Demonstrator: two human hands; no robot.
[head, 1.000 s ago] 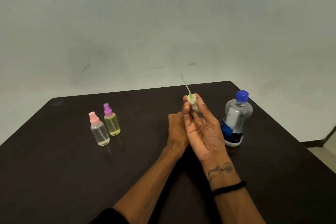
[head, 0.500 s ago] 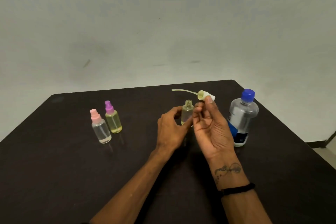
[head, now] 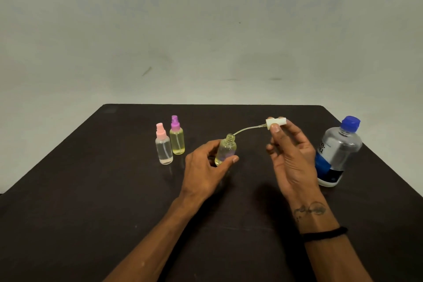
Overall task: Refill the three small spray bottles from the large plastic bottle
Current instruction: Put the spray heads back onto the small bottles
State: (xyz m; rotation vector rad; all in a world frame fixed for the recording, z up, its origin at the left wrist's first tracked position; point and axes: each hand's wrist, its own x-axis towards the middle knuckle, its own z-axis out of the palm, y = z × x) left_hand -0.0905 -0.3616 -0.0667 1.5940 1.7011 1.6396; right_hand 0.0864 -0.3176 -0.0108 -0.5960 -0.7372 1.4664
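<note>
Our left hand (head: 207, 168) grips the uncapped spray bottle (head: 225, 150) mid-worktop; our right hand (head: 289, 149) pinches its pale sprayer head (head: 275, 122), the dip tube trailing to the open neck. The large bottle (head: 336, 153) stands capped near the worktop's right edge. The pink-topped bottle (head: 163, 144) and purple-topped bottle (head: 176, 136) sit closed toward the left; we judge no refilling begun, three to go.

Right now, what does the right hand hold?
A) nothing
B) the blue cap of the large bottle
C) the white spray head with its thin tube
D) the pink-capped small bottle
C: the right hand pinches the white spray head, whose tube curves toward the open small bottle gripped by the left hand.
</note>
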